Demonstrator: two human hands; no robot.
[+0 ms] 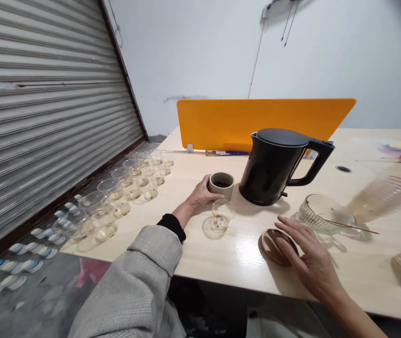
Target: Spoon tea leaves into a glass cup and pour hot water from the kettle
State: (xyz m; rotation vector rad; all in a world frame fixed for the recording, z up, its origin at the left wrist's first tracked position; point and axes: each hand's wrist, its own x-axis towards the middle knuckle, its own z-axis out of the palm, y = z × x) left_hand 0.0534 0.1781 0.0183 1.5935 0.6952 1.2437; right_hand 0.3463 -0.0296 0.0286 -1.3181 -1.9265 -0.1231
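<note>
My left hand (202,193) is closed around the side of a grey-green jar (222,190) that stands upright on the table with dark contents inside. Just in front of the jar sits a small clear plastic cup (223,217) with a little pale liquid and dark bits at its bottom. At the right, my right hand (307,256) hovers over a round brown lid (276,246) near the table's front edge. Its fingers are stretched and apart, the thumb over the lid; whether it touches the lid is hard to tell.
A black electric kettle (270,169) stands behind the jar, before an orange divider (217,122). Several clear cups of pale liquid (130,188) line the left edge. A ribbed glass bowl (321,211) with a thin stick across it and stacked plastic cups (385,197) are at right.
</note>
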